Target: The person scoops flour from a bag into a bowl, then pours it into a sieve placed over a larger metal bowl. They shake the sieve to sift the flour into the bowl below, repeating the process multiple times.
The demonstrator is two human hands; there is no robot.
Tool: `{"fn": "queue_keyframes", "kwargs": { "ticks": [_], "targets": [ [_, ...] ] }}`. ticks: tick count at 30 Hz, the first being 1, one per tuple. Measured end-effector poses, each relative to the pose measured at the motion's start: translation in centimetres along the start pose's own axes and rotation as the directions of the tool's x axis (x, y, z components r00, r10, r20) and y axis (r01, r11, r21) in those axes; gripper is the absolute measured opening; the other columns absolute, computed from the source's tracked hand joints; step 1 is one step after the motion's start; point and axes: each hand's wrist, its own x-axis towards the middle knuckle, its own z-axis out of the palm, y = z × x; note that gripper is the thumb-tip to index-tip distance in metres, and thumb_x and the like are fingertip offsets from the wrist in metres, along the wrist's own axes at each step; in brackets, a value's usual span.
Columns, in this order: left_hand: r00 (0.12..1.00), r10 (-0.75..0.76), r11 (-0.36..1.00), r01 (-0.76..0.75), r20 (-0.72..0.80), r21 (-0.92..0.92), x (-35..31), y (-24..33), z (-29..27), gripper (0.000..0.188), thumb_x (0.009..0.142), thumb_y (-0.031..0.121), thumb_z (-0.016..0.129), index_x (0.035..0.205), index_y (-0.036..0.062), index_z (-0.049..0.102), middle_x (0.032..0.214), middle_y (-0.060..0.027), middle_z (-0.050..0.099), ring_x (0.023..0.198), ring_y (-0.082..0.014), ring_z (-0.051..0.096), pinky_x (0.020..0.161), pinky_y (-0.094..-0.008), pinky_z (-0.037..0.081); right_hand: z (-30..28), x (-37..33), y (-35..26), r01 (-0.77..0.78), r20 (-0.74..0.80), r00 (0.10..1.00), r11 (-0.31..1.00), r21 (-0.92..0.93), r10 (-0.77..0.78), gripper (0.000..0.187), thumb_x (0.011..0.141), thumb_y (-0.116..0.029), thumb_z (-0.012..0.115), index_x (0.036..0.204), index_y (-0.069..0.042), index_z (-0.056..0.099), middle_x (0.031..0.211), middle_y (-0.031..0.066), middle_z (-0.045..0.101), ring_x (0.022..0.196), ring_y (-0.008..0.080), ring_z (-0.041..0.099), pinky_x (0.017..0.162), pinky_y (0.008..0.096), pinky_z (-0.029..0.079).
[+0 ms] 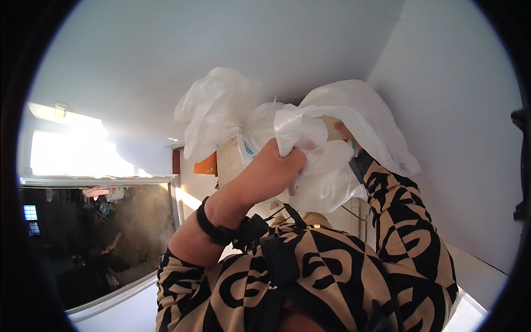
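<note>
The left hand (286,166) is clutching the white plastic bag (332,169) at centre; spreading its mouth wide should help. Farther right, the right hand (344,131) is sitting among folds, its grip unclear.

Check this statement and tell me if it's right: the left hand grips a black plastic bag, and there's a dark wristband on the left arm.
Wrong on the colour: the plastic bag is white, not black, as the head view shows. The left hand does grip it, and the dark wristband is on the left arm.
</note>
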Motion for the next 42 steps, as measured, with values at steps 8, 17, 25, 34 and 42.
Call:
{"fn": "queue_keyframes", "kwargs": {
  "ticks": [8,17,25,34,42],
  "targets": [
    [0.998,0.019,1.0,-0.02,0.056,0.021,0.2,-0.7,0.4,0.032,0.084,0.011,0.037,0.108,-0.0023,0.054,0.077,-0.0087,0.057,0.06,-0.0163,0.056,0.05,-0.0292,0.046,0.2,0.0,0.9,-0.025,0.039,0.999,0.999,0.032,0.023,0.044,0.084,-0.02,0.058,0.121,-0.001,0.044,0.115,0.0145,0.051,0.103,0.0269,0.055,0.08,0.0375,0.054],
    [0.999,0.031,0.997,-0.03,-0.015,0.065,-0.6,0.3,1.1,0.03,0.082,0.008,0.037,0.105,-0.0028,0.053,0.077,-0.0081,0.056,0.059,-0.016,0.056,0.049,-0.028,0.045,0.7,0.0,1.7,-0.044,0.099,0.994,0.995,0.086,0.036,0.042,0.084,-0.018,0.057,0.121,-0.001,0.044,0.116,0.0149,0.051,0.104,0.0275,0.055,0.081,0.0383,0.054],
    [0.999,0.008,0.995,-0.004,-0.036,0.099,-1.7,1.6,0.2,0.027,0.084,0.011,0.039,0.104,-0.0025,0.052,0.072,-0.007,0.053,0.052,-0.0151,0.052,0.046,-0.0283,0.043,1.0,-1.1,2.0,-0.033,0.168,0.986,0.989,0.148,0.007,0.041,0.084,-0.016,0.056,0.121,-0.001,0.044,0.117,0.0153,0.05,0.105,0.0281,0.054,0.082,0.039,0.054],
    [0.997,0.034,0.979,-0.02,-0.065,0.202,-2.5,1.8,0.3,0.023,0.084,0.014,0.041,0.096,-0.0022,0.053,0.068,-0.0072,0.052,0.049,-0.0165,0.05,0.045,-0.03,0.041,2.0,-2.2,0.4,-0.015,0.282,0.958,0.976,0.219,-0.049,0.042,0.084,-0.013,0.054,0.123,-0.001,0.043,0.12,0.0153,0.049,0.108,0.0304,0.053,0.085,0.0437,0.053],
    [0.996,0.035,0.986,-0.021,-0.082,0.164,-3.0,0.0,0.2,0.022,0.083,0.014,0.043,0.093,-0.0024,0.053,0.07,-0.0078,0.052,0.051,-0.0174,0.051,0.046,-0.0299,0.04,2.5,-6.3,-0.3,0.158,0.285,0.947,0.987,-0.008,-0.149,0.041,0.083,-0.022,0.062,0.115,0.0,0.05,0.115,0.0145,0.054,0.104,0.0281,0.056,0.078,0.0428,0.057]
  ]
}}
